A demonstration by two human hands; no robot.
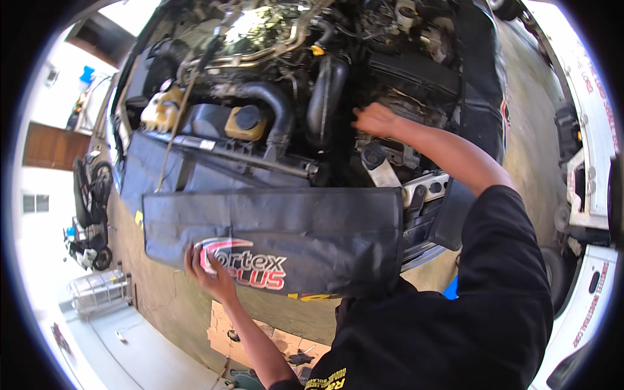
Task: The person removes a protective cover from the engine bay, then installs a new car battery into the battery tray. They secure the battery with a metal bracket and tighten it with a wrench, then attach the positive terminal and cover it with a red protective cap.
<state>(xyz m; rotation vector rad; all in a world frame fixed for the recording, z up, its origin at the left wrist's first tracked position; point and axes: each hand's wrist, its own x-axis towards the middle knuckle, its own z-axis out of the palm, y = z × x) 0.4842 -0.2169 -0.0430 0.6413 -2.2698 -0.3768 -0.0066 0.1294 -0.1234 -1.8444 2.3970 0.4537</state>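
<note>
My left hand (211, 276) lies with its fingers spread on the black cover (344, 227) draped over the front of the car. Reaching into the engine bay, my right hand (377, 121) has its fingers curled in beside a thick black hose (322, 104). Whatever those fingertips grip, if anything, is hidden in the dark gap. Just below that hand sits a whitish reservoir (383, 170) with a black cap. Left of the hose are a curved grey intake hose (276, 107) and a yellowish tank (246, 123) with a dark cap.
A thin prop rod (177, 130) stands slanting at the left of the bay. Another cover (484, 84) hangs over the right fender. Cardboard (260, 335) with tools lies on the floor by my left forearm. A motorcycle (91, 214) stands far left, and white vehicles (588, 305) on the right.
</note>
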